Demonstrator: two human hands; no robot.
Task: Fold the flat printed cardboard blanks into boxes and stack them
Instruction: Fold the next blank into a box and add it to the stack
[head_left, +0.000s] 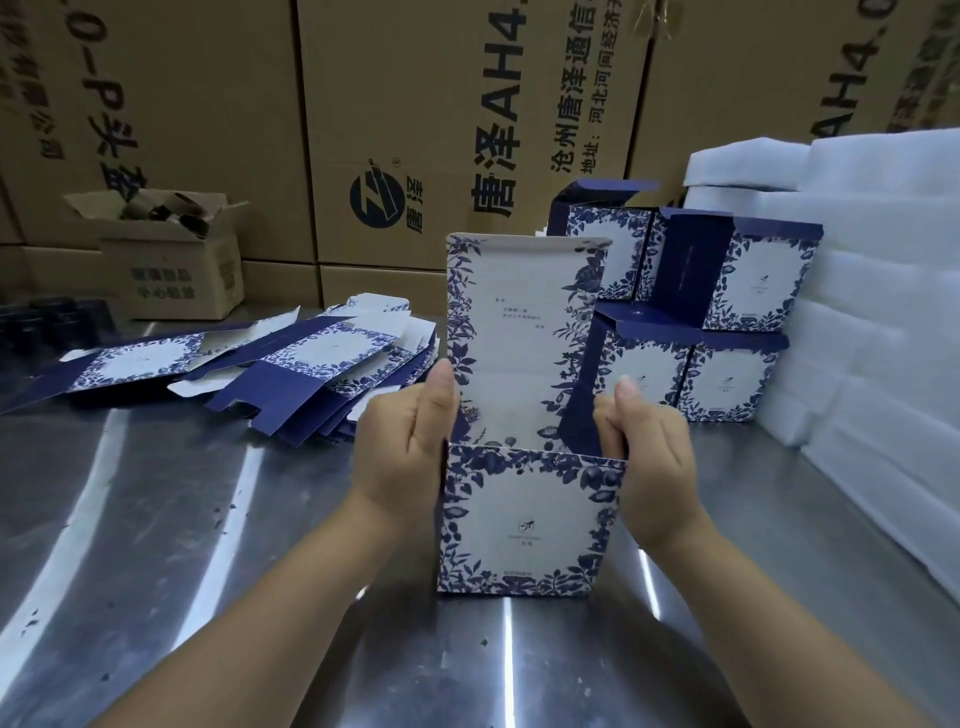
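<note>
The box (524, 519) stands upright on the metal table (156, 519), near the middle, with its long lid (519, 322) raised straight up at the far side. Your left hand (405, 457) grips the left wall at the top edge, thumb pressed inside the opening. Your right hand (654, 457) grips the right wall the same way, thumb up. Both hands are closed on the box.

Treat the box as light, thin printed card: stiff along its creases, easily dented on the flat panels, likely smooth to the touch. Hold it by the side walls near the top corners, where the folds give strength. Do not squeeze the panel centres.

Flat blanks (291, 364) lie in a loose pile at the far left. Finished boxes (685, 312) are stacked at the far right, beside white foam sheets (872, 286).
</note>
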